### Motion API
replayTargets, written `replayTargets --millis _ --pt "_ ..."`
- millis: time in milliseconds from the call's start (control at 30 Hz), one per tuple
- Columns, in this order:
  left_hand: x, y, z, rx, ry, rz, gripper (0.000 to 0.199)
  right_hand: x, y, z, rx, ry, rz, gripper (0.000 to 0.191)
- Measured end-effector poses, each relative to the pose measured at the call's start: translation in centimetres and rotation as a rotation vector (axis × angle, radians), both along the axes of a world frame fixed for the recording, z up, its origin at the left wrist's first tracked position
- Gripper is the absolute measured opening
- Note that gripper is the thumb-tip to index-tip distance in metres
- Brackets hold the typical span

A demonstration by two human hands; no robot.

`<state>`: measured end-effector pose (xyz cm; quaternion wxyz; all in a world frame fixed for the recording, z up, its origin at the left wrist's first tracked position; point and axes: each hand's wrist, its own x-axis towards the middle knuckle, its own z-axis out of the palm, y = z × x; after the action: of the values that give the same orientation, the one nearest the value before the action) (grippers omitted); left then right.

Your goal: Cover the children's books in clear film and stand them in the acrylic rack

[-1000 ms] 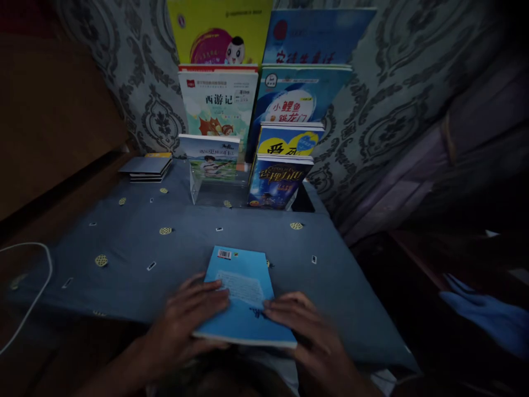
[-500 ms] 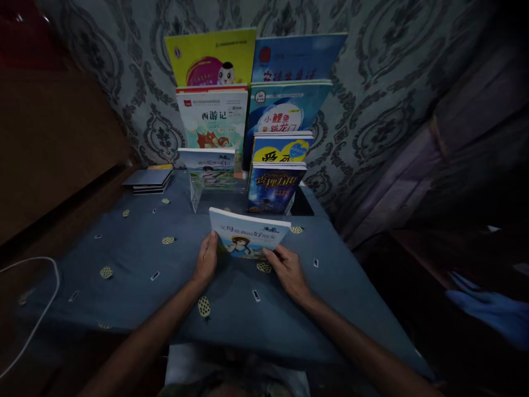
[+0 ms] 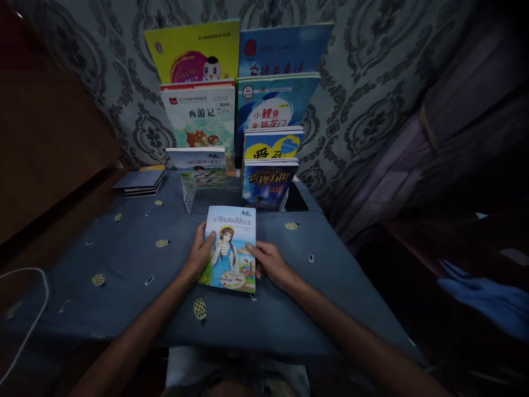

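Wallpaper (image 3: 355,49) with a grey damask pattern backs my whole view from ten to two o'clock, and below it a table (image 3: 289,309) under a blue-grey pineapple cloth spreads toward six. Purple curtain (image 3: 397,171) hangs at three. Near twelve, a clear stand (image 3: 187,194) packed with upright books (image 3: 275,102) blocks the table's far side; a flat stack (image 3: 140,181) lies at nine, blue cloth (image 3: 487,303) at four, and a white cable (image 3: 46,286) loops at eight. My forearms reach in from eight and between four and five, converging on a light-blue book (image 3: 229,253) just short of the stand, cover toward me. I see the left hand (image 3: 199,255) gripping its nine-o'clock edge and the right hand (image 3: 270,263) its three-o'clock edge, thumbs on the cover, fingers mostly hidden behind. Whether its lower edge touches the table, I cannot tell.
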<state>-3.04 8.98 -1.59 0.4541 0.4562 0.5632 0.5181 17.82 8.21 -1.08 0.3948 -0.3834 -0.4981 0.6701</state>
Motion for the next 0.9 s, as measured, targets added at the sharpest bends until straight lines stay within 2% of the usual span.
replayTargets --millis 133,233,300,400,467,500,567,733,800,900 --pt "-1.9 0.8 0.4 0.079 0.393 -0.126 0.067 0.2 -0.5 -0.1 -0.145 0.007 0.104 0.054" --pt "-3.2 1.7 1.3 0.122 0.744 -0.222 0.056 0.2 -1.2 -0.3 -0.252 0.023 0.247 0.053" --pt "-3.7 2.0 2.0 0.093 1.020 -0.259 0.047 0.0 -1.8 -0.4 -0.305 0.023 0.340 0.052" --pt "-3.6 2.0 3.1 0.069 1.398 -0.265 0.038 -0.3 -2.3 -0.3 -0.314 -0.026 0.457 0.054" --pt "-3.0 1.9 3.5 0.122 1.503 -0.293 0.036 -0.3 -2.1 0.0 -0.266 -0.060 0.485 0.055" --pt "-2.6 1.8 3.5 0.157 1.509 -0.312 0.035 -0.3 -1.7 0.2 -0.225 -0.069 0.464 0.055" --pt "-1.5 1.8 3.2 0.204 1.478 -0.338 0.034 0.0 -0.5 0.6 -0.112 -0.074 0.325 0.054" --pt "1.6 2.1 1.8 0.287 1.376 -0.406 0.040 1.2 3.5 0.4 0.194 -0.086 -0.250 0.045" --pt "2.8 1.8 1.5 0.346 1.350 -0.469 0.043 1.8 4.6 -0.3 0.254 -0.118 -0.359 0.046" --pt "4.3 0.9 1.3 0.416 1.352 -0.561 0.050 2.3 5.2 -1.5 0.282 -0.171 -0.382 0.051"
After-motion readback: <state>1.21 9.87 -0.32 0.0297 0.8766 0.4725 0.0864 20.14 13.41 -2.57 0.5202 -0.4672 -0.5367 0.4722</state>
